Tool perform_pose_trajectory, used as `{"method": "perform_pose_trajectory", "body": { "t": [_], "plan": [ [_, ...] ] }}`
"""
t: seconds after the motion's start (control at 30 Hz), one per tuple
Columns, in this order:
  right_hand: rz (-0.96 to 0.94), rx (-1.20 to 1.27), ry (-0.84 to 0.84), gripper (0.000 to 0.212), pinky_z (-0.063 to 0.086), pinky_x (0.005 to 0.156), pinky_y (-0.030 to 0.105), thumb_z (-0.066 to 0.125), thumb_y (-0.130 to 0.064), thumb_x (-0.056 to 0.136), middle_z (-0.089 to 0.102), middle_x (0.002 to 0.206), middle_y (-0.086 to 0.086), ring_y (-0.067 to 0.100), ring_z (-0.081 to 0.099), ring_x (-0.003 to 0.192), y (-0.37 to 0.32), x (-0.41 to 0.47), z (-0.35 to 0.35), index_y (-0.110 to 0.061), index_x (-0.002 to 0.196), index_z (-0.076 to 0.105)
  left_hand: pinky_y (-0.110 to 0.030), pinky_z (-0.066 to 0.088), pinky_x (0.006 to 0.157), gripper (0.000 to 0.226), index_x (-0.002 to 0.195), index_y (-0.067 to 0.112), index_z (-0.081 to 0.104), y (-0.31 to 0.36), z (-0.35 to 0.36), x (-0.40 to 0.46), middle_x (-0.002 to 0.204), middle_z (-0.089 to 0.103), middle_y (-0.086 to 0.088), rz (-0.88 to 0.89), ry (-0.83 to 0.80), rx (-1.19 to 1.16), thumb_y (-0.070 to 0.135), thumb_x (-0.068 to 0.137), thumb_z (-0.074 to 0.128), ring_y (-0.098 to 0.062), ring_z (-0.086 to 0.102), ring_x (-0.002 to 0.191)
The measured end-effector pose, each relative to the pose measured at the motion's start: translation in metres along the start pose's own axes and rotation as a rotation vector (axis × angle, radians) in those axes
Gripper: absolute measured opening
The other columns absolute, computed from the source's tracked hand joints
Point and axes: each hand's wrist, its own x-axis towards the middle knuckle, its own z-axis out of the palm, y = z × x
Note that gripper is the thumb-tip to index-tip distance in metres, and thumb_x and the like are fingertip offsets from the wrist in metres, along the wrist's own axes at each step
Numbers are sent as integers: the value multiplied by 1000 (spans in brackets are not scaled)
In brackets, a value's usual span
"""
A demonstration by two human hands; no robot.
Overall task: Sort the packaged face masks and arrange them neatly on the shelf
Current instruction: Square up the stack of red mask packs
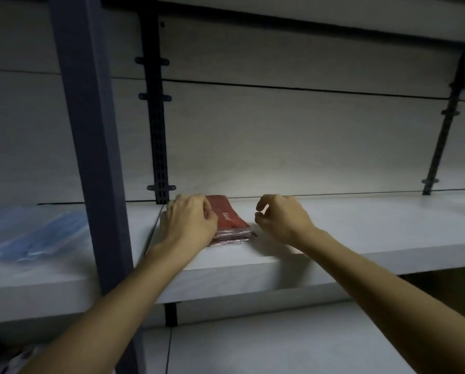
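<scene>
A small stack of red packaged face masks point(232, 221) in clear wrap lies on the white shelf point(360, 225), close to its left end. My left hand point(189, 221) covers the stack's left side, fingers curled onto its edge and gripping it. My right hand point(281, 218) hovers just right of the stack, fingers loosely curled with thumb and forefinger apart, holding nothing and not touching the packs.
Blue packaged masks point(31, 233) lie blurred on the neighbouring shelf bay to the left, beyond a dark upright post point(91, 157). A slotted bracket rail point(158, 144) runs up the back wall. Another white shelf point(279, 344) sits below, and one overhangs above.
</scene>
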Motion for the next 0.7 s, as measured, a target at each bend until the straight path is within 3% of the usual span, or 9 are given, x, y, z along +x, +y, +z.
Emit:
{"method": "perform_pose_trajectory", "body": {
  "t": [0.07, 0.17, 0.23, 0.3, 0.37, 0.47, 0.6, 0.7],
  "plan": [
    [-3, 72, -57, 27, 49, 81, 32, 58, -29, 88, 69, 107, 7, 28, 61, 102, 3, 11, 5, -18, 113, 64, -42, 44, 98, 30, 115, 21, 58, -1, 6, 5, 124, 51, -11, -170, -115, 39, 38, 90, 55, -32, 46, 120],
    [35, 196, -193, 34, 46, 80, 28, 62, -39, 89, 70, 102, 10, 25, 62, 102, 5, 26, 8, -12, 109, 67, -38, 41, 100, 46, 126, 14, 49, 4, 16, 12, 130, 49, -10, -278, -209, -26, 43, 92, 55, -29, 46, 122],
    [78, 340, -292, 37, 50, 75, 32, 67, -44, 86, 72, 80, 8, 24, 66, 84, 7, 36, 7, -8, 90, 72, -30, 43, 93, 38, 115, 15, 52, 11, 20, 17, 119, 54, -2, -318, -192, -190, 39, 88, 63, -23, 51, 113],
    [132, 467, -381, 40, 48, 57, 29, 73, -47, 79, 61, 55, -1, 19, 57, 59, 7, 47, 8, -10, 65, 66, -27, 44, 88, 38, 107, 19, 49, 18, 25, 20, 110, 53, 1, -405, -177, -388, 33, 81, 73, -20, 54, 107],
    [171, 546, -443, 42, 49, 57, 27, 80, -47, 71, 63, 66, 1, 18, 58, 61, 8, 56, 12, -9, 74, 61, -28, 48, 88, 39, 93, 18, 49, 19, 34, 23, 100, 59, 3, -488, -135, -577, 27, 73, 81, -19, 59, 99],
    [264, 713, -501, 62, 59, 75, 37, 88, -39, 63, 71, 95, 16, 26, 69, 79, 15, 65, 18, -1, 101, 57, -37, 56, 87, 35, 93, 15, 66, 17, 41, 29, 92, 73, -5, -569, -137, -824, 17, 64, 86, -21, 70, 87],
    [269, 833, -570, 53, 58, 73, 36, 87, -35, 65, 74, 90, 17, 25, 68, 71, 25, 70, 21, 4, 97, 70, -36, 58, 77, 34, 102, 0, 68, 16, 35, 39, 90, 74, -16, -676, -289, -1080, 2, 70, 80, -28, 72, 82],
    [230, 867, -498, 50, 57, 66, 30, 82, -35, 71, 75, 92, 13, 20, 68, 71, 22, 72, 27, -1, 105, 68, -35, 58, 65, 25, 98, -1, 69, 22, 36, 46, 86, 73, -18, -665, -328, -1163, 0, 74, 74, -29, 71, 72]
  ]
}}
